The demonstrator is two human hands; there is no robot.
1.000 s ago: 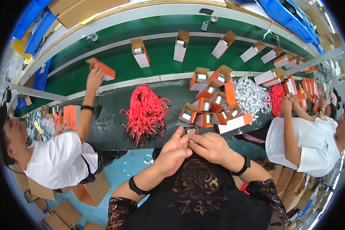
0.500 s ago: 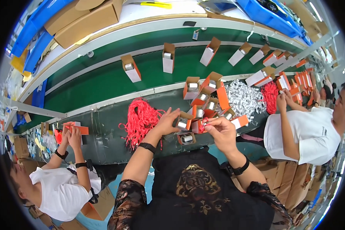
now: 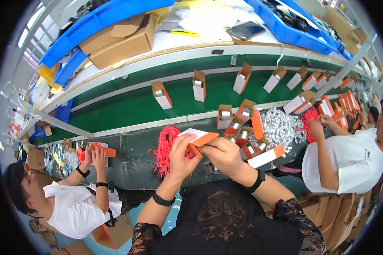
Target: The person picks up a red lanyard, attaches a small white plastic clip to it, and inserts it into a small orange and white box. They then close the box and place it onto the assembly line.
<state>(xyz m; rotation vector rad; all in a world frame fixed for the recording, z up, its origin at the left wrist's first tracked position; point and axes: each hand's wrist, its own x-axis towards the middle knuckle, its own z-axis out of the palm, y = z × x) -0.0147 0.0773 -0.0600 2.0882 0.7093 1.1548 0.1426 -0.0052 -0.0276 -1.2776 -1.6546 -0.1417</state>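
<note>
My left hand (image 3: 182,158) is wrapped round a small white and orange cardboard box (image 3: 198,137), tilted over the bench. At the box's near right end, the fingers of my right hand (image 3: 224,154) are bent together against or inside it; whatever they hold is hidden. Behind my left hand lies a heap of red cords (image 3: 164,146). Several open orange boxes (image 3: 235,125) with silvery-white items inside cluster just beyond my right hand. To their right spreads a pile of shiny silver strips (image 3: 281,127).
A green conveyor belt (image 3: 127,114) runs behind the bench, carrying spaced open boxes (image 3: 198,87). Above it, a shelf holds blue bins (image 3: 110,23) and a brown carton (image 3: 123,42). Co-workers sit on my left (image 3: 72,208) and right (image 3: 344,159), both handling things.
My left hand has picked up a box and lifted it toward the middle. My right hand has moved left to the box's end; the red item it pinched is out of sight. The view has tilted upward.
</note>
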